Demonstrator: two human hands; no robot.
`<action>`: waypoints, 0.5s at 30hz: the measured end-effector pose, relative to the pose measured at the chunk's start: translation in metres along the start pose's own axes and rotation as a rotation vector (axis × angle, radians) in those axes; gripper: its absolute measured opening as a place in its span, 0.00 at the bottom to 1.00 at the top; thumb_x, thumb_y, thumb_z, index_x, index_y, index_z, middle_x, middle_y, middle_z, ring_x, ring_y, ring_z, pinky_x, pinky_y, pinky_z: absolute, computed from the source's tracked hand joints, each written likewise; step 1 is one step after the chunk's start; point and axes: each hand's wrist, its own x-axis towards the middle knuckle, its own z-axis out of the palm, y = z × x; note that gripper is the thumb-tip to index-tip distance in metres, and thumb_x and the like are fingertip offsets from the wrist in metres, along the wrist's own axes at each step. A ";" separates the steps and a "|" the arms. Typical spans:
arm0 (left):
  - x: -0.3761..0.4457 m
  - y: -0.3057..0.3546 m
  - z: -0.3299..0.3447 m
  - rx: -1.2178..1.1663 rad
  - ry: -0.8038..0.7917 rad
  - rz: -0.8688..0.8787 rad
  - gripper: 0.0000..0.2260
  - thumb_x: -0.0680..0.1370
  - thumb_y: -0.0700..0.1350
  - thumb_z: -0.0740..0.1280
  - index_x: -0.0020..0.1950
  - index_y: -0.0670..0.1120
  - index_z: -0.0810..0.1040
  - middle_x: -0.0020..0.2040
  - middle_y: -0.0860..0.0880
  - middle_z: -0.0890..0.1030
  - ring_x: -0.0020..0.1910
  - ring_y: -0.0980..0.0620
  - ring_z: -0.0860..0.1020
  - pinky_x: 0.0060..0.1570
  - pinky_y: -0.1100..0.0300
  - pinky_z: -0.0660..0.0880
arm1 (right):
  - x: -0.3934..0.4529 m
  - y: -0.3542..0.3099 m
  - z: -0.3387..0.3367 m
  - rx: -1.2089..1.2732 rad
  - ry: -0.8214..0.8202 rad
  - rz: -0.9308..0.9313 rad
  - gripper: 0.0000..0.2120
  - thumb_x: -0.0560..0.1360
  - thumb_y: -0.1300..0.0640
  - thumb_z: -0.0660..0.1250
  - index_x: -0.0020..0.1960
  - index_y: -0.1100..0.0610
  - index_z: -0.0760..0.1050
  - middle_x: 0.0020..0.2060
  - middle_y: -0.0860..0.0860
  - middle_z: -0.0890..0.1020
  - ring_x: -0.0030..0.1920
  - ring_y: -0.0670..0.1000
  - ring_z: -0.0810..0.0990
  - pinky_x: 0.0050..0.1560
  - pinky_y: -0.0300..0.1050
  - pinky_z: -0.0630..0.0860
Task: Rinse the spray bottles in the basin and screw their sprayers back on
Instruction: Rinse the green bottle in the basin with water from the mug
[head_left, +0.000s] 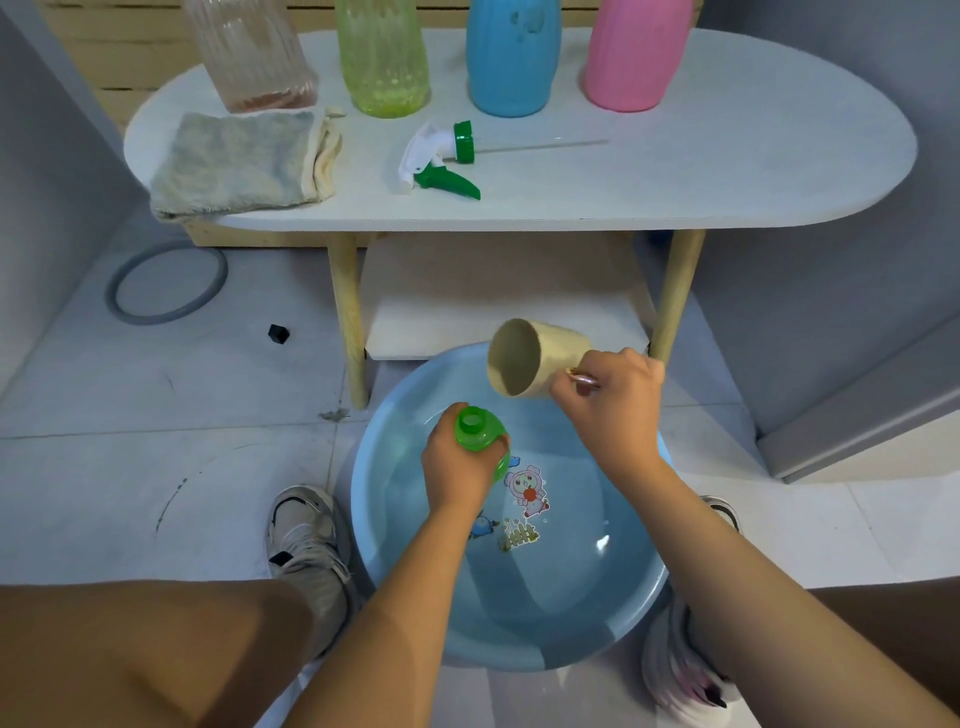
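Note:
My left hand (457, 462) grips a green spray bottle (479, 428) upright over the blue basin (400, 540), its neck open with no sprayer on it. My right hand (610, 402) holds a beige cup (535, 358) by its handle, tipped on its side with the mouth facing left, just above and right of the bottle's neck. A white and green sprayer (441, 161) with its long tube lies on the white table (675, 171). The basin holds water and has cartoon stickers on its bottom.
Along the table's back stand a clear ribbed bottle (249, 57), a yellow-green bottle (382, 57), a blue bottle (511, 57) and a pink bottle (634, 57). A folded grey cloth (244, 161) lies at the table's left. My knees and shoes flank the basin.

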 end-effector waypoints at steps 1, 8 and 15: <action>0.000 0.003 -0.001 -0.007 -0.004 0.013 0.22 0.69 0.45 0.75 0.62 0.49 0.74 0.50 0.54 0.76 0.47 0.56 0.71 0.48 0.66 0.66 | 0.002 0.001 -0.003 0.040 -0.022 0.084 0.14 0.65 0.52 0.62 0.25 0.54 0.61 0.19 0.44 0.59 0.29 0.53 0.63 0.42 0.43 0.57; -0.002 0.037 -0.023 0.051 -0.097 0.083 0.19 0.69 0.46 0.74 0.57 0.54 0.73 0.46 0.57 0.74 0.46 0.54 0.72 0.46 0.64 0.66 | 0.017 -0.003 -0.029 0.275 -0.132 0.475 0.16 0.68 0.56 0.68 0.27 0.58 0.66 0.21 0.50 0.63 0.28 0.51 0.62 0.32 0.42 0.61; -0.008 0.092 -0.069 0.152 -0.198 0.220 0.22 0.64 0.48 0.78 0.55 0.52 0.76 0.48 0.53 0.80 0.51 0.50 0.78 0.52 0.55 0.76 | 0.049 -0.024 -0.080 0.563 -0.238 0.611 0.15 0.68 0.61 0.68 0.27 0.59 0.66 0.22 0.49 0.62 0.24 0.47 0.58 0.26 0.39 0.57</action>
